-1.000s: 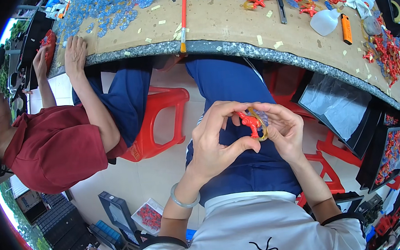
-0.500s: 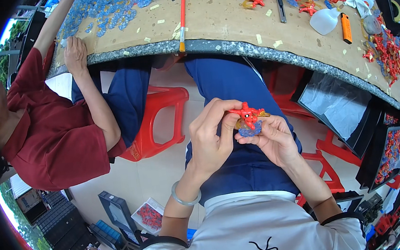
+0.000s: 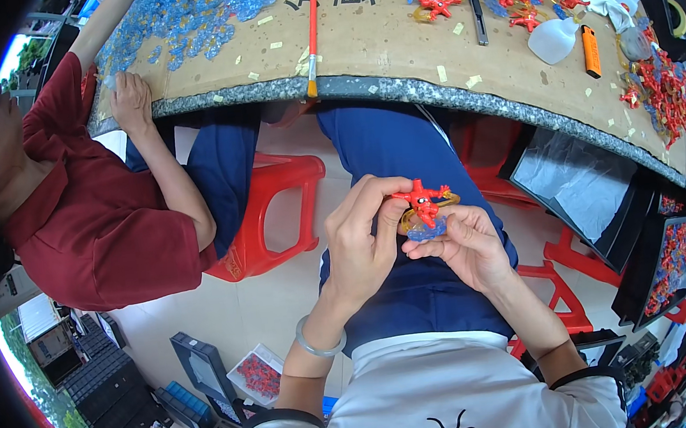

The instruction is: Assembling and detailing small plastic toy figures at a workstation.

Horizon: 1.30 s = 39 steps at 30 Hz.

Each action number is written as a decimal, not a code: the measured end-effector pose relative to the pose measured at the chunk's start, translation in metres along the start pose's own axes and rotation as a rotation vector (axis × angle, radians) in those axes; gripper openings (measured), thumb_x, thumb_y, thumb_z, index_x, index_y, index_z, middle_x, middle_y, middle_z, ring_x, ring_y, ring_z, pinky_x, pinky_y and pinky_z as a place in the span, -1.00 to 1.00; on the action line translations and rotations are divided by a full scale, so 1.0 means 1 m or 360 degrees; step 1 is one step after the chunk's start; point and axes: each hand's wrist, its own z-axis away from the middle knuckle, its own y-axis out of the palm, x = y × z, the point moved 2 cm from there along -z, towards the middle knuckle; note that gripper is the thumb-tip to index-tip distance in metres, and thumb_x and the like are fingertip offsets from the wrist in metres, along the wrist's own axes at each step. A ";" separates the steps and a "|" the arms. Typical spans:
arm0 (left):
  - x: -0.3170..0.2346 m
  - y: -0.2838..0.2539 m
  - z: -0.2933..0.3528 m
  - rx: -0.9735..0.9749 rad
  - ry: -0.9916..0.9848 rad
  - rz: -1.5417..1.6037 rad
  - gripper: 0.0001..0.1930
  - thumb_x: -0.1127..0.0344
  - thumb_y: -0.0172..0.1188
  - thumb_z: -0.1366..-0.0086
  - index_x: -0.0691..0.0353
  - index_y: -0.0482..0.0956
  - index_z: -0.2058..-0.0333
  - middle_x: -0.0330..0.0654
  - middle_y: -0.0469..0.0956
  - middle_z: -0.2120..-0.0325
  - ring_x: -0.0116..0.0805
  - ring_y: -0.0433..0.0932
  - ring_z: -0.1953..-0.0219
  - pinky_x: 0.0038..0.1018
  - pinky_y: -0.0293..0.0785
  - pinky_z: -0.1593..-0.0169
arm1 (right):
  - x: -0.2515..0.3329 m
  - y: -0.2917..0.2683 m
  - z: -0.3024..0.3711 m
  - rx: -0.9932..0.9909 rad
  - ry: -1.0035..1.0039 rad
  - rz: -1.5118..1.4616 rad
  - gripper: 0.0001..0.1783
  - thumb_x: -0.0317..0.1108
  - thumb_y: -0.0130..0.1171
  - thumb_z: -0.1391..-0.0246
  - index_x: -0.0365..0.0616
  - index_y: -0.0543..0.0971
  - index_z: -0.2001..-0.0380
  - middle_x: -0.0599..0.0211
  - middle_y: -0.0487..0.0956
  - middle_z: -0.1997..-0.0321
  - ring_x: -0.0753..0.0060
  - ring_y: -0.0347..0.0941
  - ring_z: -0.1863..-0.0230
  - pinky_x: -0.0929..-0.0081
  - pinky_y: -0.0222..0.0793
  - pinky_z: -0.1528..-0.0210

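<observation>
A small red toy figure point(image 3: 422, 202) is held over my lap, in front of my blue trousers. My left hand point(image 3: 361, 233) pinches its upper left side between thumb and fingers. Under the figure sits a clear blue base point(image 3: 426, 229), with a clear yellow curved piece point(image 3: 446, 199) looping beside it. My right hand point(image 3: 471, 243) grips the blue base at its right edge, thumb on top and fingers curled below. Whether the figure is fixed to the base I cannot tell.
Beyond my knees stands a cardboard-covered table point(image 3: 262, 61) with a stone-like edge. On it lie clear blue pieces point(image 3: 201, 29), a red brush point(image 3: 313, 43), a knife point(image 3: 479, 19), a white bottle point(image 3: 554, 40), an orange lighter point(image 3: 591, 51) and red figures point(image 3: 662, 92). A co-worker point(image 3: 102, 196) sits left.
The red figure has tilted a little between my hands, and more of the yellow loop shows. My hands have barely moved. The co-worker's arm and body have shifted slightly.
</observation>
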 end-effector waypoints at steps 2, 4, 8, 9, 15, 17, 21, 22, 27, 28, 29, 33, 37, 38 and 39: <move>0.001 0.000 0.000 -0.0009 -0.0012 -0.0013 -0.91 0.49 0.12 -0.26 0.41 0.52 0.30 -0.19 0.45 0.52 -0.54 0.36 0.53 -0.64 0.24 0.48 | 0.000 0.001 0.001 -0.0006 -0.0003 -0.0001 -0.54 -0.26 0.01 -0.22 -0.49 0.40 0.00 -0.12 0.54 0.10 0.00 0.55 0.09 0.20 0.49 0.00; 0.000 0.000 0.000 -0.0019 0.0000 -0.0051 -0.92 0.51 0.13 -0.24 0.41 0.52 0.31 -0.18 0.45 0.52 -0.51 0.37 0.53 -0.61 0.26 0.48 | 0.000 0.003 0.000 -0.0004 -0.0023 -0.0003 -0.54 -0.26 0.00 -0.23 -0.49 0.39 -0.01 -0.14 0.54 0.10 0.01 0.55 0.09 0.21 0.49 0.00; -0.003 0.000 -0.001 -0.0042 0.0078 -0.0145 -0.92 0.54 0.18 -0.18 0.41 0.53 0.34 -0.15 0.46 0.54 -0.45 0.38 0.55 -0.57 0.28 0.48 | 0.004 0.005 0.000 0.0025 -0.0007 0.0060 -0.53 -0.26 -0.02 -0.24 -0.53 0.38 0.00 -0.18 0.53 0.11 0.00 0.55 0.10 0.20 0.50 0.01; -0.003 0.000 -0.001 -0.0049 0.0099 -0.0160 -0.92 0.54 0.19 -0.16 0.41 0.53 0.35 -0.14 0.47 0.55 -0.43 0.38 0.56 -0.57 0.28 0.49 | 0.006 0.006 -0.001 0.0022 0.0006 0.0058 -0.53 -0.25 -0.03 -0.24 -0.54 0.38 0.00 -0.20 0.53 0.11 0.00 0.55 0.10 0.20 0.50 0.01; 0.000 0.000 -0.002 -0.0058 0.0193 -0.0210 -0.91 0.59 0.21 -0.11 0.41 0.53 0.37 -0.16 0.48 0.56 -0.41 0.38 0.58 -0.55 0.28 0.52 | 0.005 0.004 -0.002 0.0024 0.0089 -0.0022 -0.51 -0.24 -0.05 -0.25 -0.57 0.37 0.01 -0.28 0.51 0.10 -0.02 0.55 0.11 0.20 0.50 0.02; 0.001 -0.001 -0.001 -0.0063 0.0189 -0.0207 -0.92 0.60 0.20 -0.10 0.41 0.53 0.38 -0.15 0.48 0.56 -0.42 0.39 0.58 -0.54 0.28 0.52 | 0.004 0.005 -0.002 0.0023 0.0110 -0.0049 -0.50 -0.23 -0.07 -0.25 -0.57 0.37 0.02 -0.30 0.50 0.10 -0.03 0.55 0.11 0.20 0.50 0.03; -0.001 -0.001 0.000 -0.0069 0.0104 -0.0244 -0.89 0.56 0.24 -0.03 0.36 0.49 0.45 -0.12 0.47 0.59 -0.20 0.46 0.56 -0.40 0.36 0.50 | 0.003 0.002 -0.001 0.0067 0.0171 -0.0192 -0.49 -0.21 -0.09 -0.26 -0.59 0.39 0.05 -0.34 0.51 0.13 -0.05 0.56 0.13 0.20 0.51 0.05; -0.002 -0.001 0.000 -0.0058 0.0116 -0.0261 -0.89 0.56 0.24 -0.02 0.35 0.48 0.46 -0.11 0.46 0.59 -0.19 0.45 0.57 -0.40 0.35 0.50 | 0.002 0.000 -0.001 0.0082 0.0190 -0.0247 -0.49 -0.21 -0.10 -0.26 -0.60 0.40 0.06 -0.35 0.51 0.14 -0.06 0.56 0.14 0.20 0.51 0.06; -0.001 -0.001 0.000 -0.0033 0.0149 -0.0283 -0.85 0.53 0.27 0.01 0.33 0.44 0.51 -0.11 0.42 0.62 -0.17 0.43 0.57 -0.38 0.32 0.51 | 0.001 -0.001 0.001 0.0124 0.0290 -0.0459 -0.47 -0.20 -0.11 -0.26 -0.63 0.40 0.08 -0.37 0.52 0.17 -0.05 0.57 0.18 0.21 0.52 0.10; -0.001 -0.001 0.000 -0.0035 0.0154 -0.0281 -0.85 0.53 0.27 0.01 0.33 0.44 0.51 -0.11 0.42 0.62 -0.17 0.42 0.57 -0.37 0.32 0.50 | 0.001 -0.001 0.001 0.0124 0.0310 -0.0490 -0.47 -0.20 -0.12 -0.26 -0.64 0.40 0.08 -0.38 0.52 0.17 -0.05 0.57 0.19 0.21 0.52 0.10; 0.000 -0.001 0.000 -0.0036 0.0160 -0.0279 -0.85 0.52 0.28 0.01 0.33 0.44 0.51 -0.11 0.42 0.63 -0.16 0.42 0.57 -0.37 0.31 0.50 | 0.000 -0.001 0.001 0.0128 0.0316 -0.0501 -0.47 -0.20 -0.11 -0.26 -0.64 0.40 0.08 -0.38 0.52 0.17 -0.04 0.57 0.20 0.22 0.52 0.10; -0.001 -0.002 0.001 -0.0026 0.0151 -0.0281 -0.85 0.54 0.26 0.01 0.34 0.44 0.51 -0.11 0.42 0.63 -0.17 0.42 0.58 -0.38 0.31 0.51 | 0.000 0.001 0.002 0.0138 0.0317 -0.0421 -0.48 -0.22 -0.07 -0.24 -0.65 0.39 0.06 -0.38 0.51 0.16 -0.03 0.57 0.20 0.23 0.52 0.09; -0.001 -0.003 0.001 -0.0026 0.0163 -0.0207 -0.89 0.59 0.21 -0.01 0.35 0.44 0.50 -0.11 0.42 0.63 -0.18 0.43 0.59 -0.41 0.31 0.53 | 0.001 0.005 -0.001 0.0210 0.0268 -0.0285 -0.56 -0.34 0.00 -0.19 -0.60 0.41 0.05 -0.29 0.52 0.12 -0.03 0.57 0.17 0.21 0.52 0.07; -0.001 -0.002 0.001 -0.0018 0.0162 -0.0170 -0.90 0.60 0.20 -0.01 0.36 0.44 0.50 -0.11 0.42 0.63 -0.19 0.43 0.59 -0.42 0.31 0.54 | 0.000 0.004 -0.001 0.0199 0.0240 -0.0269 -0.60 -0.38 0.01 -0.18 -0.57 0.42 0.05 -0.26 0.52 0.11 -0.04 0.56 0.16 0.20 0.51 0.07; -0.002 -0.002 0.001 -0.0012 0.0159 -0.0134 -0.91 0.60 0.19 -0.01 0.36 0.44 0.50 -0.11 0.42 0.64 -0.19 0.43 0.59 -0.42 0.31 0.54 | -0.002 0.003 0.000 0.0188 0.0215 -0.0254 -0.62 -0.42 0.02 -0.16 -0.55 0.44 0.06 -0.22 0.53 0.11 -0.04 0.56 0.15 0.19 0.51 0.06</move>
